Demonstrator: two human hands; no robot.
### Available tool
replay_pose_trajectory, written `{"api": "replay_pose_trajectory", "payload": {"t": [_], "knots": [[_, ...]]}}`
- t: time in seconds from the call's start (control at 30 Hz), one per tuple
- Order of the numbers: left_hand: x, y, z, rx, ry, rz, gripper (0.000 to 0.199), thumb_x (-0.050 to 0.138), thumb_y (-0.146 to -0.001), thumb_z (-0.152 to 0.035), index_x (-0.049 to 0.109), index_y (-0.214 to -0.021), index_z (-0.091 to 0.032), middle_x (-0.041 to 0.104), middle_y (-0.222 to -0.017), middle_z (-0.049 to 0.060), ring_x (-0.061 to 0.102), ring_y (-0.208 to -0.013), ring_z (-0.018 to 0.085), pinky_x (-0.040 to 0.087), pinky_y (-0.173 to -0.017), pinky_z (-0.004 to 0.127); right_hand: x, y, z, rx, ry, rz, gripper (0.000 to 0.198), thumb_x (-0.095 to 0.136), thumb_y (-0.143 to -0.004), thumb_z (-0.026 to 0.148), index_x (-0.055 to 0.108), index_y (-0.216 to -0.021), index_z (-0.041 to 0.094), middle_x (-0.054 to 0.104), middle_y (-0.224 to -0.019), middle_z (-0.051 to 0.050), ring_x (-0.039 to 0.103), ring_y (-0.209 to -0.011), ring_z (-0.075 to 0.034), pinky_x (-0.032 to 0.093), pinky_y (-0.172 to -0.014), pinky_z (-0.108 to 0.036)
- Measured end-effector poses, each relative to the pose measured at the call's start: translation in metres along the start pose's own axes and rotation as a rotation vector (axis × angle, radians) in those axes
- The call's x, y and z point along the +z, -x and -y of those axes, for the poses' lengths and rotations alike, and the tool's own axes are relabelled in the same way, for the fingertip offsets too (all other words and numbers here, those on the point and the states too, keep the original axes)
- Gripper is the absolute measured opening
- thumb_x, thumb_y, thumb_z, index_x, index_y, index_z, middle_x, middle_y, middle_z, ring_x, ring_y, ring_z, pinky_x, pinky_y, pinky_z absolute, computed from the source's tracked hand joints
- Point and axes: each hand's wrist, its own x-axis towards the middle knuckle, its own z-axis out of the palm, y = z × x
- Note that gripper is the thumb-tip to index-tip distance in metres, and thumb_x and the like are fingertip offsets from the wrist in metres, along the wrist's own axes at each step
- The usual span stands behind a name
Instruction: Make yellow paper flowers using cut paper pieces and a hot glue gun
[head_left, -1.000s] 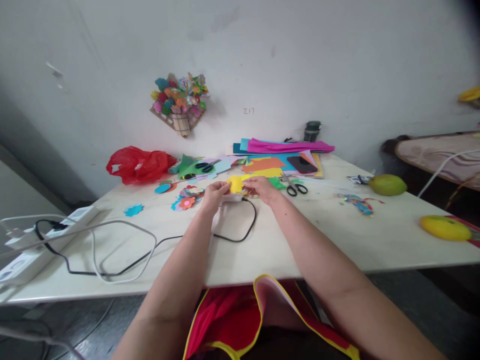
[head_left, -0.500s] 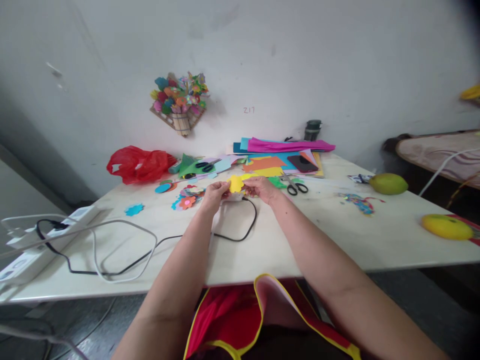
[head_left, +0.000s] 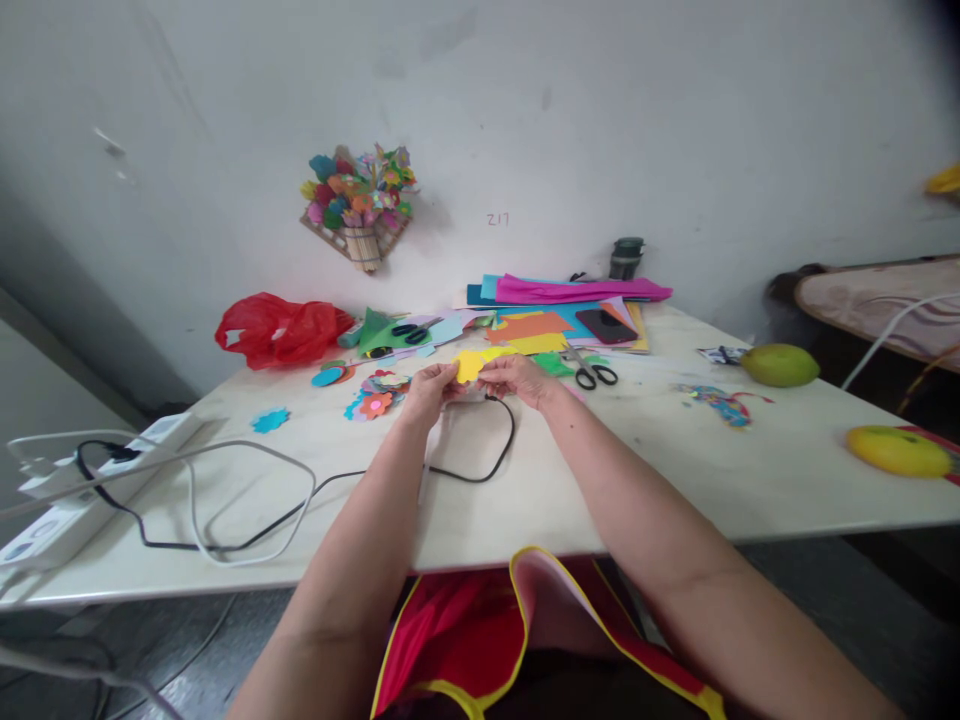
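A yellow flower-shaped cutout (head_left: 469, 367) is held up between my two hands over the middle of the table. My left hand (head_left: 433, 388) pinches its left edge. My right hand (head_left: 517, 378) has its fingers closed at the right edge, and another strip of yellow shows just behind those fingers. Left of my left hand lies a pile of colourful flower cutouts (head_left: 376, 400). Black-handled scissors (head_left: 595, 375) rest right of my right hand, beside green scraps (head_left: 556, 364). A black cable (head_left: 491, 473) loops on the table below my hands.
Coloured sheets (head_left: 540, 325) and a phone (head_left: 606, 326) lie at the back. A red plastic bag (head_left: 281, 332), a second pair of scissors (head_left: 412, 332) and a blue flower cutout (head_left: 271, 420) are leftward. A power strip (head_left: 90, 490) sits far left; mangoes (head_left: 780, 365) lie right.
The yellow flower cutout and the fingers of my right hand have shifted very slightly left. Both hands stay on the cutout.
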Motion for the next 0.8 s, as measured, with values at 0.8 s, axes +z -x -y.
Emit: {"api": "replay_pose_trajectory", "payload": {"t": [0.8], "knots": [[0.0038, 0.0037, -0.0004, -0.013, -0.008, 0.044, 0.045, 0.071, -0.060, -0.036, 0.055, -0.096, -0.011, 0.063, -0.058, 0.002, 0.057, -0.046, 0.010, 0.045, -0.048, 0.021, 0.0048, -0.0014, -0.0011, 0.028, 0.035, -0.124, 0.009, 0.060, -0.063, 0.020, 0.064, -0.066, 0.012, 0.065, -0.061, -0.004, 0.050, -0.044, -0.007, 0.032, -0.037, -0.016]]}}
